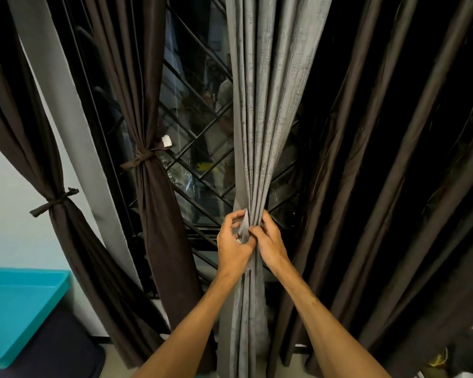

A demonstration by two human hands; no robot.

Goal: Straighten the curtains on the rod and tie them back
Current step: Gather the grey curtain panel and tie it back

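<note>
Both forearms reach up from the bottom edge and meet at the middle. The left hand [234,242] has its fingers curled round the flat left edge of the grey curtain [262,118], holding it. The right hand [272,242] touches the left and grips the same bundle from the other side, with its thumb across the front folds and its fingers wrapped round behind. Between the two hands the grey curtain is gathered into a narrow bunch of pleats; above them it fans out wider, and below it hangs down between the forearms towards the floor.

Just to the right hangs a loose dark brown curtain [393,173] in long folds. Behind the grey curtain and to its left is a window grille [200,148] of black diagonal bars over dark glass. Further left, a brown curtain [161,214] is cinched by a knotted brown tie-back [141,158]. At the far left a second brown curtain [74,241] is tied the same way with its own tie [53,203]. A teal surface [19,304] sits in the lower left corner.
</note>
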